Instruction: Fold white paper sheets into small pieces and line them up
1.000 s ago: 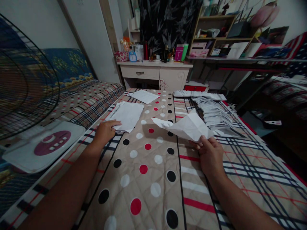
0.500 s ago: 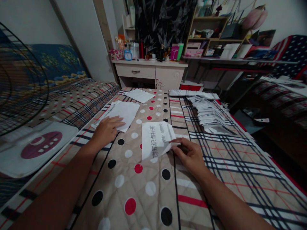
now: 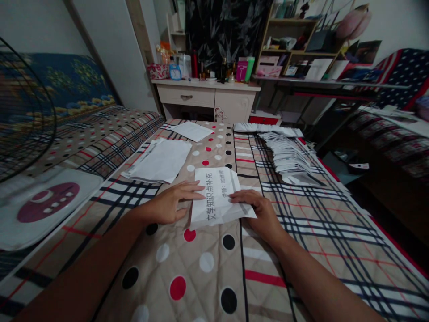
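Pretty dim bedroom, light's kinda flat and greyish. Pale wall point(image 3: 33, 27) on the left, with a blue tree-print panel point(image 3: 72, 82) below it. Polka-dot and plaid bed point(image 3: 187, 261) fills the foreground. Past its far end there's a white dresser point(image 3: 231, 100), with a black leafy-patterned backdrop point(image 3: 231, 27) behind. Wooden cubby shelf point(image 3: 291, 20) and a desk point(image 3: 338, 83) over on the right.

Light: dim, flat | floor point(image 3: 382, 214) right: deep shadow | fan point(image 3: 27, 109) left: blurred | sheet point(image 3: 218, 208) print: legible | edges: wide-angle stretch
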`<state>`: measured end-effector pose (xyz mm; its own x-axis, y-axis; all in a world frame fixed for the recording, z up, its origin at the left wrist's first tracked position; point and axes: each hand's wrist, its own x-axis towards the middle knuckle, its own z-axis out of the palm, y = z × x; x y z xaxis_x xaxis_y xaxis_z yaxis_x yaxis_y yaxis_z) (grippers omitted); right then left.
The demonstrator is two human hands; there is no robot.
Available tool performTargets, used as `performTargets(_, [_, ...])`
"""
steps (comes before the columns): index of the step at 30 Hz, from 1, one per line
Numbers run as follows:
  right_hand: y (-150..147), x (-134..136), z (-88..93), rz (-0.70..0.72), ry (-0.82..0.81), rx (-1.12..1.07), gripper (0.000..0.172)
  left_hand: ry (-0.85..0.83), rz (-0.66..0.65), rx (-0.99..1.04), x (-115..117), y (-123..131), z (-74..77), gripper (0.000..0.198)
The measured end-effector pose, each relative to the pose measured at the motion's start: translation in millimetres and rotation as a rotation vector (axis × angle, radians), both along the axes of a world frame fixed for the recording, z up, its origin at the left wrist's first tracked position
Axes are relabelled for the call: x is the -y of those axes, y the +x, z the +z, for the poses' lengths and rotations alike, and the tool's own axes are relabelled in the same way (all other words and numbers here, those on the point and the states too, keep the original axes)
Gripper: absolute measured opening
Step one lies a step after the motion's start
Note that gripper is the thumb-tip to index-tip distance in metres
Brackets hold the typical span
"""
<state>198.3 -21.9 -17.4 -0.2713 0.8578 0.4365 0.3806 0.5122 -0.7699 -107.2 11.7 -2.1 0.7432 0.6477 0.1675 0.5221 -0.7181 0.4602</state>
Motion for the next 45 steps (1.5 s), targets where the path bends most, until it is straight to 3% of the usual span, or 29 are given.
performTargets(4, [-3, 3, 1.8, -0.092, -0.166, -0.058, 0.016, -0.126, 0.034, 0.095, 2, 10, -0.7, 0.046])
performTargets(7, [-5, 3, 1.1, -0.152, -0.254, -0.131, 0.016, -0.226, 0.257, 0.243, 1, 25, -5.5, 0.027])
performTargets(9, [-6, -1, 0.3, -0.209, -0.279, -0.148, 0.022, -0.245, 0.441, 0.33, -1, 35, -9.2, 0.029])
performTargets(15, [-11, -25, 0.5, -0.422, -0.216, 0.047, 0.027, -0.128, 0.762, 0.371, -9, 50, -15.6, 0.029])
performTargets(17, [-15, -32, 2.8, -0.513, -0.211, 0.183, 0.031, -0.044, 0.808, 0.338, -11, 50, -19.0, 0.024])
performTargets(20, [-20, -35, 6.7, -0.589, -0.216, 0.331, 0.038, 0.042, 0.791, 0.332, -15, 49, -25.8, 0.034])
performTargets(24, [-22, -34, 7.9, -0.598, -0.24, 0.31, 0.04, 0.019, 0.773, 0.383, -18, 50, -31.7, 0.061])
performTargets(27, [-23, -35, 6.6, -0.615, -0.229, 0.323, 0.052, 0.032, 0.787, 0.393, -17, 52, -31.2, 0.081])
performTargets(30, [-26, -37, 7.2, -0.629, -0.225, 0.383, 0.061, 0.055, 0.776, 0.34, -16, 54, -29.2, 0.083])
performTargets(34, [-27, -41, 8.5, -0.641, -0.278, 0.403, 0.06, 0.048, 0.774, 0.324, -18, 55, -28.1, 0.085])
performTargets(37, [-25, -42, 4.5, -0.595, -0.345, 0.227, 0.043, 0.008, 0.795, 0.386, -20, 55, -29.1, 0.093])
performTargets(39, [-23, -42, 0.5, -0.471, -0.384, -0.038, 0.029, -0.05, 0.815, 0.489, -21, 56, -28.9, 0.097])
performTargets(41, [-22, -40, -2.0, -0.318, -0.424, -0.314, 0.026, -0.152, 0.807, 0.65, -21, 55, -26.4, 0.095])
performTargets(43, [-22, -38, -2.2, -0.205, -0.469, -0.473, 0.027, -0.293, 0.758, 0.794, -19, 54, -21.0, 0.084])
performTargets(45, [-24, -37, -0.4, -0.124, -0.515, -0.499, 0.03, -0.442, 0.687, 0.84, -17, 51, -13.9, 0.064])
